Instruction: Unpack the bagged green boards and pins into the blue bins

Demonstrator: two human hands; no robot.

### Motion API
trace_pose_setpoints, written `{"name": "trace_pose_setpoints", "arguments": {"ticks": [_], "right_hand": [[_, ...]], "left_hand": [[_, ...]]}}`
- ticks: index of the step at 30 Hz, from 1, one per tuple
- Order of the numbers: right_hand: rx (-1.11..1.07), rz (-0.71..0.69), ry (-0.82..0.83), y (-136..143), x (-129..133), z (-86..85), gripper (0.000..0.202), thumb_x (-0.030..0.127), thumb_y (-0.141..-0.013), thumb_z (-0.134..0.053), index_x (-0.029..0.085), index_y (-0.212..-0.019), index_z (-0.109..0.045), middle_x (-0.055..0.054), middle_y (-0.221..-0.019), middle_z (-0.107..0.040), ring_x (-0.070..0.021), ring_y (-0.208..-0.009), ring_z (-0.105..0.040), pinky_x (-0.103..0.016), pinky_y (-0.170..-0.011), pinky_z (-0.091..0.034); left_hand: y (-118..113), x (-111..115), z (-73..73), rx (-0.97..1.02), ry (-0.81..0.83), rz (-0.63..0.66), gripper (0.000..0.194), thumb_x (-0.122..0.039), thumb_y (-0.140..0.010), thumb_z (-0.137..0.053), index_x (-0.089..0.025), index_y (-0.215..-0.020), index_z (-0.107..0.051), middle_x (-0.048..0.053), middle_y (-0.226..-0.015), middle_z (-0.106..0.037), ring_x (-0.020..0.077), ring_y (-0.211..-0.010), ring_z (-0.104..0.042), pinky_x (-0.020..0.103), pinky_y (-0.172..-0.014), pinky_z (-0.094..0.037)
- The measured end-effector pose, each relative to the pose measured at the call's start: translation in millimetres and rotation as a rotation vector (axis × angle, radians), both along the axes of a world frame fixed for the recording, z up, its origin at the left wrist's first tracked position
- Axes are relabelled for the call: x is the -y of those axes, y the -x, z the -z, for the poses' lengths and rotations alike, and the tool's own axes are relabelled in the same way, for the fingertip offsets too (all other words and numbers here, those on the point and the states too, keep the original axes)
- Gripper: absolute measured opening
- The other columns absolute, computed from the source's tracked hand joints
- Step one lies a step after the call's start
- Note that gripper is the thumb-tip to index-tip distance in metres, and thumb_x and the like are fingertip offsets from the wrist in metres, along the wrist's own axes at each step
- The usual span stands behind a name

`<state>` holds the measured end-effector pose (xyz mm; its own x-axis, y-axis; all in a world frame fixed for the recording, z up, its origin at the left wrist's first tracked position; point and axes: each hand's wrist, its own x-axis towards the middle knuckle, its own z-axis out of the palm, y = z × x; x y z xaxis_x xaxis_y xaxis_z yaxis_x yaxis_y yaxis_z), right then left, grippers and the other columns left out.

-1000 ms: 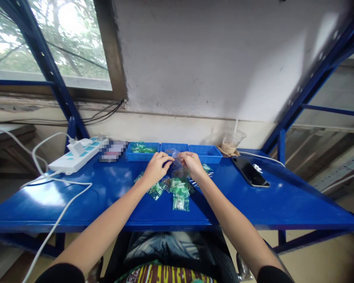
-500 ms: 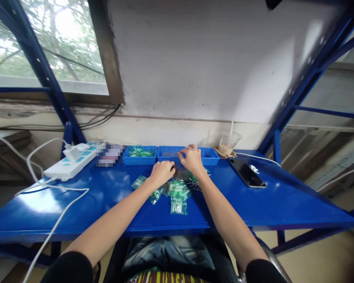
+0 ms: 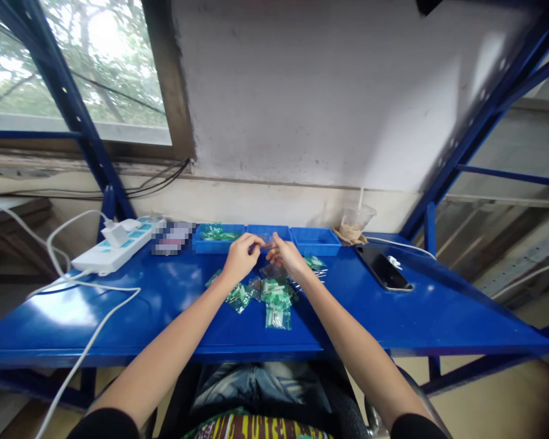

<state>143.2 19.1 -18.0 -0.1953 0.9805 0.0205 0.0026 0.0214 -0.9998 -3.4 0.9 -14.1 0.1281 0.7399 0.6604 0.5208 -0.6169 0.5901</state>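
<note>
My left hand [image 3: 244, 256] and my right hand [image 3: 285, 253] meet over the table, just in front of the middle blue bin [image 3: 277, 231]. Fingers of both are pinched on a small, clear, brownish packet [image 3: 265, 240] between them. Below lie green-and-white plastic packets [image 3: 277, 296], with more green packets [image 3: 239, 296] under my left wrist. Thin metallic sticks [image 3: 318, 275] lie beside my right wrist, near another green packet [image 3: 315, 263]. The left blue bin [image 3: 219, 246] holds green packets; the right blue bin [image 3: 315, 249] stands beside the middle one.
A white power strip [image 3: 114, 247] with cables lies at the left of the blue table [image 3: 165, 323], beside a blurred-out item [image 3: 172, 238]. On the right are a phone [image 3: 384, 269], a white plug [image 3: 394, 262] and a plastic cup [image 3: 354, 221] with a straw.
My left hand has risen slightly to the left, off the pile. My right hand has come left and down from the bins, and the two now meet around the clear packet.
</note>
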Motion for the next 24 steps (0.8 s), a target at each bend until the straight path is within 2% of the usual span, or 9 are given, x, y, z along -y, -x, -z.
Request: {"name": "trace_pose_setpoints", "arguments": {"ticks": [3,6,8,10,12,14,18,21,24], "right_hand": [[-0.040,0.067,-0.072,-1.7,1.8,-2.0,0.030,0.044,-0.071,-0.056,0.015,-0.076,-0.061,0.000,-0.058,-0.059,-0.0099,-0.048,-0.050,-0.020,-0.043,-0.030],[0.071,0.190,-0.288,-4.1,4.4,-3.9,0.020,0.033,-0.073,-0.053,0.016,-0.078,-0.062,-0.001,-0.065,-0.062,-0.0123,-0.057,-0.055,-0.023,-0.054,-0.041],[0.188,0.242,-0.488,-4.5,7.1,-4.8,0.020,0.029,-0.077,-0.050,0.018,-0.083,-0.065,-0.002,-0.074,-0.065,-0.0144,-0.066,-0.058,-0.027,-0.066,-0.045],[0.309,0.251,-0.654,-4.2,10.3,-5.7,0.022,0.025,-0.079,-0.048,0.019,-0.089,-0.068,-0.004,-0.084,-0.066,-0.0159,-0.075,-0.058,-0.029,-0.074,-0.045],[0.394,0.232,-0.749,-3.6,13.0,-6.1,0.026,0.020,-0.080,-0.047,0.021,-0.093,-0.069,-0.005,-0.091,-0.065,-0.0172,-0.084,-0.057,-0.030,-0.079,-0.045],[0.441,0.218,-0.793,-3.0,14.0,-5.5,0.031,0.015,-0.078,-0.046,0.024,-0.094,-0.070,-0.006,-0.095,-0.061,-0.0183,-0.091,-0.056,-0.032,-0.082,-0.044],[0.433,0.290,-0.745,-2.3,10.2,-2.8,0.034,0.010,-0.072,-0.046,0.023,-0.090,-0.072,-0.007,-0.097,-0.055,-0.0192,-0.094,-0.053,-0.034,-0.085,-0.042],[0.345,0.314,-0.563,-3.2,6.4,-2.8,0.022,0.026,-0.077,-0.050,0.019,-0.077,-0.071,-0.006,-0.084,-0.058,-0.0195,-0.087,-0.054,-0.034,-0.084,-0.041],[0.164,0.229,-0.314,-3.8,5.6,-5.1,0.037,0.045,-0.080,-0.047,0.017,-0.065,-0.066,-0.003,-0.067,-0.059,-0.0169,-0.071,-0.054,-0.030,-0.070,-0.041]], "left_hand": [[-2.2,1.6,0.0,-0.076,-0.042,0.010,0.020,-0.011,-0.076,-0.045,-0.019,-0.079,-0.064,0.005,-0.090,-0.058,0.0170,-0.086,-0.057,0.029,-0.076,-0.047],[-1.6,-1.0,1.0,-0.063,0.025,-0.026,0.021,-0.015,-0.078,-0.045,-0.018,-0.081,-0.066,0.005,-0.088,-0.057,0.0178,-0.084,-0.056,0.031,-0.078,-0.046],[-0.2,-3.7,1.1,0.046,0.166,-0.006,0.023,-0.024,-0.082,-0.044,-0.018,-0.084,-0.066,0.005,-0.082,-0.059,0.0168,-0.076,-0.056,0.030,-0.072,-0.045],[1.0,-6.0,0.8,0.242,0.356,0.053,0.034,-0.039,-0.085,-0.040,-0.015,-0.084,-0.065,0.004,-0.074,-0.059,0.0142,-0.063,-0.054,0.027,-0.060,-0.043],[1.8,-7.6,0.7,0.425,0.492,0.105,0.042,-0.049,-0.084,-0.040,-0.014,-0.081,-0.062,0.003,-0.067,-0.058,0.0117,-0.054,-0.050,0.024,-0.051,-0.037],[2.4,-8.6,1.0,0.489,0.523,0.125,0.037,-0.050,-0.078,-0.050,-0.015,-0.079,-0.061,0.002,-0.066,-0.057,0.0107,-0.052,-0.049,0.022,-0.049,-0.035],[2.8,-8.0,1.3,0.385,0.395,0.081,0.021,-0.035,-0.074,-0.057,-0.017,-0.084,-0.059,0.001,-0.072,-0.059,0.0125,-0.060,-0.054,0.024,-0.058,-0.042],[1.4,-4.2,-0.2,0.201,0.175,0.036,0.012,-0.026,-0.078,-0.053,-0.018,-0.085,-0.059,0.003,-0.083,-0.059,0.0141,-0.071,-0.056,0.027,-0.065,-0.046],[-1.9,0.8,-1.2,0.025,0.018,0.033,0.011,-0.020,-0.079,-0.051,-0.019,-0.082,-0.062,0.005,-0.091,-0.054,0.0152,-0.079,-0.056,0.026,-0.065,-0.047]]}}
